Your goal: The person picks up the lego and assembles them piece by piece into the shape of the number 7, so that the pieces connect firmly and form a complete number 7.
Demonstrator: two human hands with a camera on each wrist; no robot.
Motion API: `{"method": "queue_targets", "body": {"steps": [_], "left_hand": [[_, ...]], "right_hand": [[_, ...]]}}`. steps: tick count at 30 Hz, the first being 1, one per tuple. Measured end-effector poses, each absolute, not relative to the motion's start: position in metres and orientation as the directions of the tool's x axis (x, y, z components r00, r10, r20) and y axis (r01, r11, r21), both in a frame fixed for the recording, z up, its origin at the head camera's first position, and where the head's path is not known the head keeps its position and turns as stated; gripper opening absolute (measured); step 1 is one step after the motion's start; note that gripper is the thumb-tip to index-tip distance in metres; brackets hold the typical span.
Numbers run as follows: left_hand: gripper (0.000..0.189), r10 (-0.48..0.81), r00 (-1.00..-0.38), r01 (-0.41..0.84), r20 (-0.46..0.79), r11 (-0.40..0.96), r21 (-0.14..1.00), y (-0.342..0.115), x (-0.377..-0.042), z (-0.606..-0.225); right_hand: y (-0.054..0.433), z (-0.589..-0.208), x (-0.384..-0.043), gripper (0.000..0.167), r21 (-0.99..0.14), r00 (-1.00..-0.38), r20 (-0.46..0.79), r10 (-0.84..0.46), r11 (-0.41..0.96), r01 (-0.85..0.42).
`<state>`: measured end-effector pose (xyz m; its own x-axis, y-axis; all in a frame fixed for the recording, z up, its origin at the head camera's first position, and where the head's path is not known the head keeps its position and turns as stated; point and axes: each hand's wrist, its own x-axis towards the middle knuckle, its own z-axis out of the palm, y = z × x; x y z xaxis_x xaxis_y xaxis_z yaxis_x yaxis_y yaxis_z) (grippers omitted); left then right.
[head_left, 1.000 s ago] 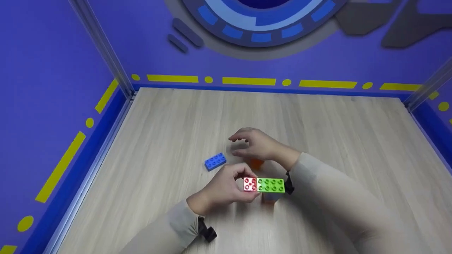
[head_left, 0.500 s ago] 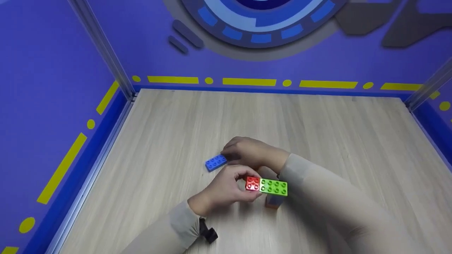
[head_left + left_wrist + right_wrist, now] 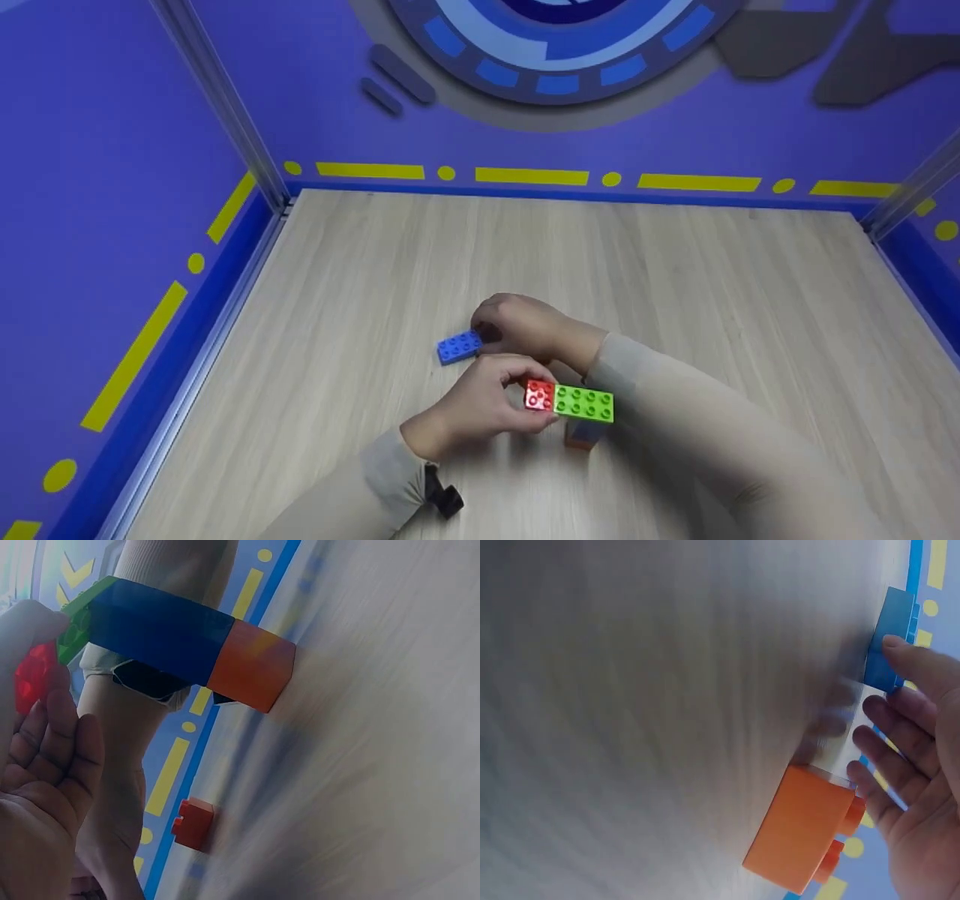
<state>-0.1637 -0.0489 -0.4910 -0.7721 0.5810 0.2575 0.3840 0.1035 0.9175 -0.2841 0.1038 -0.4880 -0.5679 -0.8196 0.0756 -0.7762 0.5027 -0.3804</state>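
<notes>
My left hand (image 3: 476, 397) pinches a red toy brick (image 3: 539, 394) between thumb and fingers. Beside the red brick is a lime green brick (image 3: 585, 403), the top of an upright stack with a dark blue middle (image 3: 161, 630) and an orange base (image 3: 253, 664). Farther back, my right hand (image 3: 529, 326) grips the right end of a blue eight-stud brick (image 3: 458, 347), with its thumb along the side in the right wrist view. A loose orange brick (image 3: 799, 829) sits near the right hand's little finger; the hands hide it in the head view.
The wood-grain tabletop (image 3: 360, 285) runs back to a blue-purple wall (image 3: 315, 97) with yellow marks. A metal rail (image 3: 202, 337) lines its left edge. The right forearm (image 3: 712, 420) passes close behind and right of the stack.
The right hand has come down and left from above the table, and its fingers have closed on the blue brick. The left hand keeps hold of the red brick, nearly still.
</notes>
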Motion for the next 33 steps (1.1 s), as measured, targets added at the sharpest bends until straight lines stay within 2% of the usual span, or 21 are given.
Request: {"method": "queue_targets", "body": {"steps": [4, 11, 14, 19, 24, 33], "left_hand": [[0.031, 0.582, -0.774, 0.383, 0.251, 0.114, 0.917, -0.049, -0.164, -0.490], [0.031, 0.583, -0.782, 0.364, 0.222, 0.137, 0.921, -0.048, -0.165, -0.489], [0.031, 0.575, -0.790, 0.354, 0.212, 0.145, 0.924, -0.048, -0.164, -0.488], [0.031, 0.561, -0.801, 0.345, 0.210, 0.147, 0.927, -0.047, -0.166, -0.488], [0.031, 0.551, -0.813, 0.330, 0.191, 0.166, 0.929, -0.047, -0.167, -0.487], [0.033, 0.522, -0.832, 0.320, 0.187, 0.177, 0.931, -0.049, -0.172, -0.486]], "right_hand": [[0.114, -0.478, -0.286, 0.027, -0.434, -0.586, 0.093, -0.805, 0.497, -0.751], [0.150, -0.456, -0.282, 0.029, -0.549, -0.716, 0.096, -0.691, 0.563, -0.617], [0.166, -0.450, -0.278, 0.030, -0.583, -0.749, 0.109, -0.654, 0.568, -0.581], [0.192, -0.443, -0.272, 0.032, -0.612, -0.748, 0.201, -0.633, 0.515, -0.600], [0.212, -0.437, -0.265, 0.032, -0.596, -0.739, 0.292, -0.607, 0.489, -0.637], [0.233, -0.426, -0.243, 0.033, -0.587, -0.738, 0.372, -0.562, 0.473, -0.657]]}}
